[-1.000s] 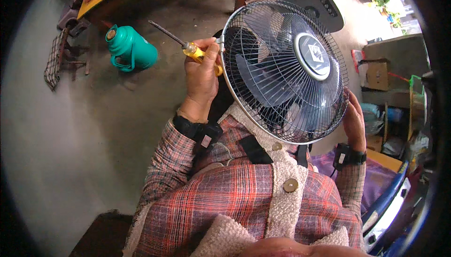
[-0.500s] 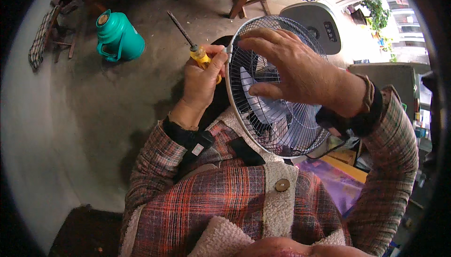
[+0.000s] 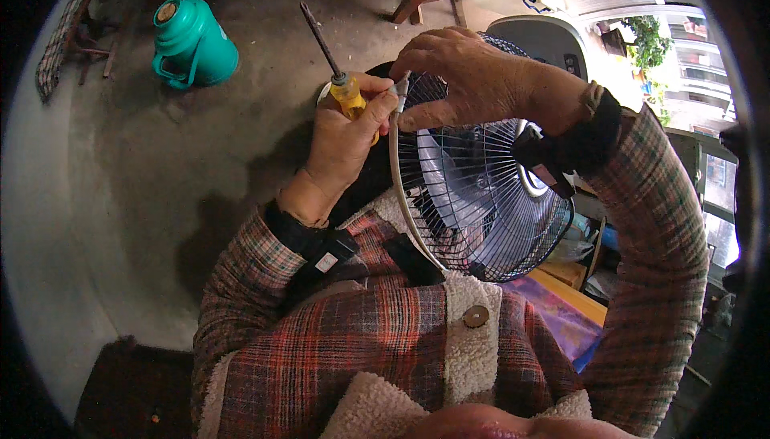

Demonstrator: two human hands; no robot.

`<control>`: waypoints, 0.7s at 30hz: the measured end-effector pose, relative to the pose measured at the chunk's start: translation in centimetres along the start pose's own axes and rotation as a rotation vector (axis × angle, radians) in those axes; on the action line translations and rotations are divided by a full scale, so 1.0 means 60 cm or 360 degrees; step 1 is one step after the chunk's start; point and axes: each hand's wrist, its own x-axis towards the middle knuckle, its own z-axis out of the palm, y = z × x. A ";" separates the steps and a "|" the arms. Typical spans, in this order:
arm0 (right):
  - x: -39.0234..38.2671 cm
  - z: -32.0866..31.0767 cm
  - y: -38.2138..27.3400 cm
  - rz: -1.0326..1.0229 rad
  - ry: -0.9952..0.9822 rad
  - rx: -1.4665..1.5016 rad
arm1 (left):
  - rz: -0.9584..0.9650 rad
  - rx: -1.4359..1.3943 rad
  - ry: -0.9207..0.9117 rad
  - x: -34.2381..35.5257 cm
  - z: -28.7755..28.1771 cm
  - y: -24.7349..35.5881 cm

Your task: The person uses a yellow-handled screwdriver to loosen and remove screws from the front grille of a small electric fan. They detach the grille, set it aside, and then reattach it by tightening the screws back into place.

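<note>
"How are the hands posed?"
"The left hand (image 3: 341, 142) is raised, its grip clamped on a yellow-handled screwdriver (image 3: 350, 95), shaft pointing away from the body. The right hand (image 3: 481, 78) arches over, thumb and fingers apart at the rim; whether its grip is clamped there, I can't tell."
"And the fan (image 3: 489, 206)?"
"Just beyond the plaid jacket (image 3: 345, 335), tilted: round dark wire cage, pale rim, whitish clip (image 3: 403, 92) between the hands."
</note>
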 end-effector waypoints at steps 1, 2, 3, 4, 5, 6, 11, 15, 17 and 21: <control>0.003 0.005 0.001 -0.0014 0.0045 0.0054 | -0.0015 -0.0011 -0.0006 0.001 -0.002 0.000; 0.005 0.010 0.001 -0.0014 0.0097 0.0087 | -0.0047 -0.0028 -0.0001 0.002 -0.003 0.001; 0.006 0.014 0.000 -0.0016 0.0148 0.0115 | -0.0030 -0.0022 -0.0026 0.003 -0.004 0.000; 0.006 0.018 0.000 -0.0026 0.0198 0.0110 | -0.0035 -0.0021 -0.0037 0.004 -0.005 0.000; 0.004 0.021 -0.001 -0.0041 0.0248 0.0104 | -0.0060 -0.0027 -0.0038 0.004 -0.005 -0.001; 0.004 0.024 -0.002 -0.0051 0.0307 0.0082 | -0.0026 -0.0010 -0.0041 0.005 -0.005 -0.001; 0.007 0.032 -0.008 -0.0004 0.0346 0.0023 | -0.0031 -0.0034 -0.0042 0.002 -0.006 0.001; 0.008 0.040 -0.008 0.0069 0.0321 0.0025 | -0.0052 0.0044 -0.0016 -0.001 -0.004 0.004; 0.006 0.043 -0.005 0.0093 0.0315 0.0036 | -0.0122 0.0013 -0.0005 0.001 -0.002 0.003; 0.006 0.047 -0.004 0.0097 0.0340 -0.0010 | -0.0134 0.0105 0.0002 -0.006 -0.005 0.005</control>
